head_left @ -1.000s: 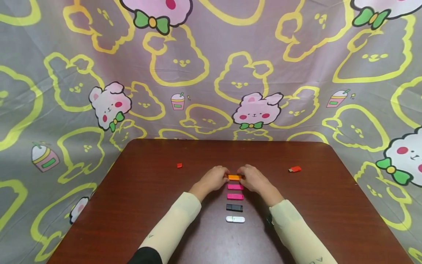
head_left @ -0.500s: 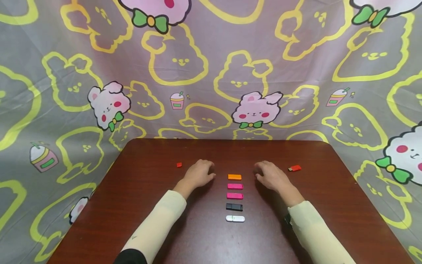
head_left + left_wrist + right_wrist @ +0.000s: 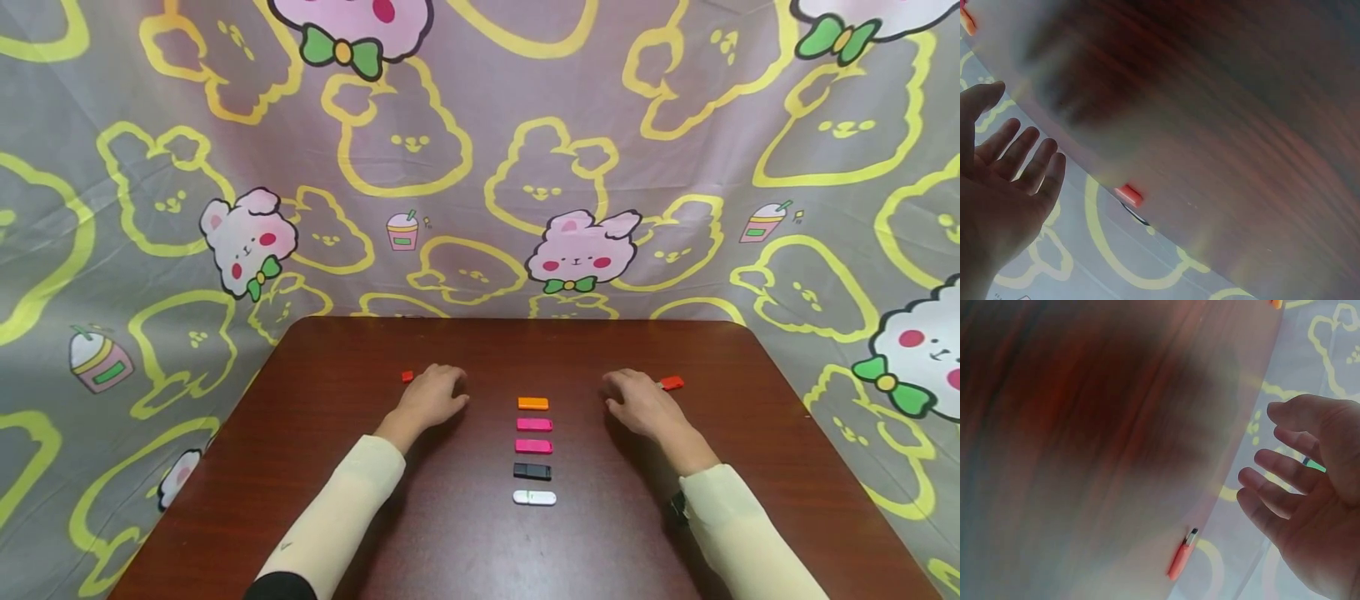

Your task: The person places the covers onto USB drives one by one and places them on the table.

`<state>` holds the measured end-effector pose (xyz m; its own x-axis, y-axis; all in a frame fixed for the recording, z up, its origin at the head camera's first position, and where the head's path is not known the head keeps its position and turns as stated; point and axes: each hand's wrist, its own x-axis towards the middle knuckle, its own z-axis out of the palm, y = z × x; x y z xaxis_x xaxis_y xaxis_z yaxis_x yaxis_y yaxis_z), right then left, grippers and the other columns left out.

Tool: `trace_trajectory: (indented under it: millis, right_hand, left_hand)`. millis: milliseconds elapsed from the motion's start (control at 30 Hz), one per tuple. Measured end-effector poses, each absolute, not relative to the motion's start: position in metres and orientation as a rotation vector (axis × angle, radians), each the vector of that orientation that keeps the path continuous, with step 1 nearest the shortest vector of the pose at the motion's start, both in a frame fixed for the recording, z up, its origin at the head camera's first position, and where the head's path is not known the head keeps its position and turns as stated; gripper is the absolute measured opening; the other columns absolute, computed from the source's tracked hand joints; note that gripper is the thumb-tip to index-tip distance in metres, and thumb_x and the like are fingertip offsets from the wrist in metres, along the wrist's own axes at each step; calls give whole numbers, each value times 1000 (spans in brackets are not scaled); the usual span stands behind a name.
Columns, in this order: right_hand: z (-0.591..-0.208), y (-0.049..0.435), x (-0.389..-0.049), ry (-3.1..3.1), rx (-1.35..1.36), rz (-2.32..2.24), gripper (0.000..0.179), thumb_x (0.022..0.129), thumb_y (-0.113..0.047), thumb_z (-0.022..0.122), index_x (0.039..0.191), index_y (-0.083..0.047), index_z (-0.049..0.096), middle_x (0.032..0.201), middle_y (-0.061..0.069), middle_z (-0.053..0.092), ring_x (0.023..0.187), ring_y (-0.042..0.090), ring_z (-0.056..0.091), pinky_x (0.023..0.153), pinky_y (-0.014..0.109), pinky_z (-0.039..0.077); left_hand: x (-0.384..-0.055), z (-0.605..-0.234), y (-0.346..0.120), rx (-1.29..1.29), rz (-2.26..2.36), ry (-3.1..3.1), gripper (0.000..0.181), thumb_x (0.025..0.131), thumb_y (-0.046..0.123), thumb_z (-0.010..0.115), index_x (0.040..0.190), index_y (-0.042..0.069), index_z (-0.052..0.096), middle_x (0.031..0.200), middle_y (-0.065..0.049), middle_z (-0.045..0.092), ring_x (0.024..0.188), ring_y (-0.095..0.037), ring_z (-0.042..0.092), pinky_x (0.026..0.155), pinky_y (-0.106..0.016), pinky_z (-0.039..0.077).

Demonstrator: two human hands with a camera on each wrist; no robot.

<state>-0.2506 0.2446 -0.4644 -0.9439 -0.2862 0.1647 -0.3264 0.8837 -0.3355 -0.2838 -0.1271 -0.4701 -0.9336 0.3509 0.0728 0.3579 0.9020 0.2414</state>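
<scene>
My left hand point(image 3: 429, 398) hovers over the table with relaxed fingers and nothing in it, close to a small red cap point(image 3: 407, 377). In the left wrist view the cap point(image 3: 1129, 195) lies apart from the fingers. On the other side, my right hand point(image 3: 643, 403) is likewise relaxed and holds nothing. It overlaps the metal plug end of a red USB stick point(image 3: 672, 383) in the head view. The right wrist view shows that uncapped USB stick point(image 3: 1181, 556) with its plug bare. Between the hands lies an orange USB stick point(image 3: 533, 404).
Below the orange stick, in one column, lie two pink USB sticks point(image 3: 534, 425), a black one point(image 3: 532, 472) and a white one point(image 3: 535, 498). The brown table point(image 3: 480, 350) ends at a cartoon-printed cloth point(image 3: 465, 167) behind and at both sides.
Both hands have let go of the orange USB stick at the head of the column and moved outward, left hand toward the red cap, right hand toward the red stick.
</scene>
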Motion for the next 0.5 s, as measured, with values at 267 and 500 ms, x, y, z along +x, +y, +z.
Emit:
trace_trajectory:
  millis: [267,500]
  right_hand:
    - [-462,261,-249,-2930,481,545,39,86,-6,68,124,3,64,128,25,63,123,45,56,101,59,45]
    - [-461,279,-247,-2915,468,503,42,85,-5,69,125,6,63,127,28,62,121,49,56,100,60,45]
  left_hand:
    - [-284,-470,-144,-507,-393,-3057,40,94,30,70,129,12,65,133,-6,65,128,-28,54,102,-46,47]
    - [-286,-468,-158,-466,-384,-3048,40,95,27,69,130,9,64,132,-9,65,127,-29,53,104,-47,45]
